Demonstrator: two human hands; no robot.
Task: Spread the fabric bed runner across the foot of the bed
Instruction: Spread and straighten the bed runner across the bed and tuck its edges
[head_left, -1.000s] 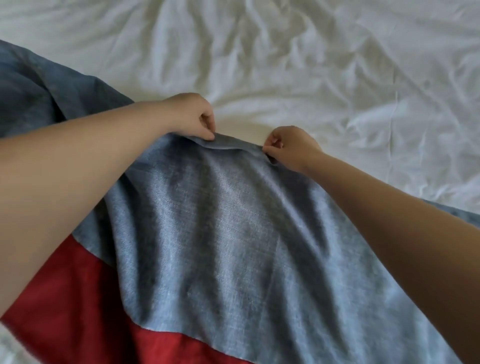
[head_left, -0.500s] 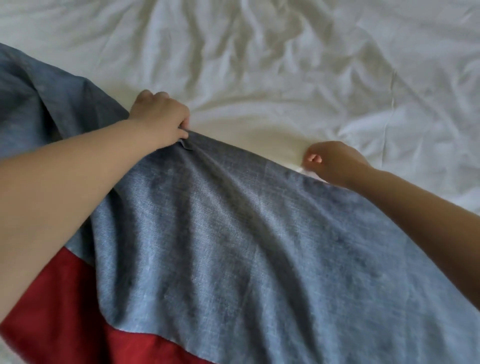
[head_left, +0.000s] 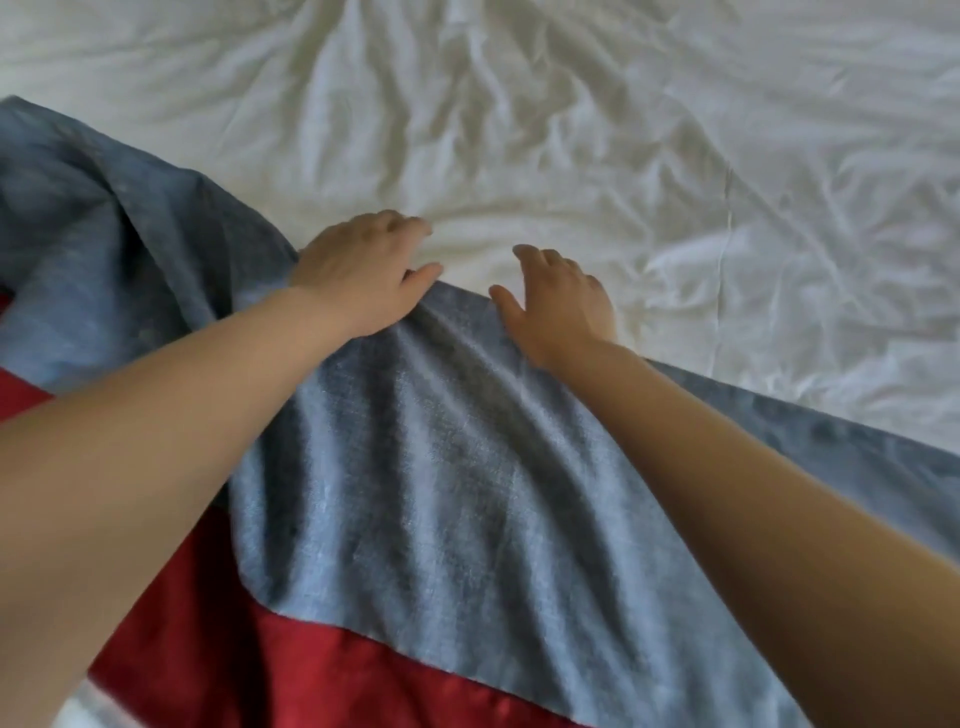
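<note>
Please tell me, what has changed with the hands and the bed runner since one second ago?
Both hands let go of the far edge of the runner, which they pinched before. The left hand and the right hand now rest open on that edge, reaching onto the white sheet. The runner stays wrinkled on the bed.

One head-worn wide-angle view, forward and steeply down, close over the bed (head_left: 571, 130); fringes seemingly blurred

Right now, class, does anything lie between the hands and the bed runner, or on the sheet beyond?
Nothing visible. Left hand and right hand rest directly on the bed runner; beyond shows only wrinkled sheet.
</note>
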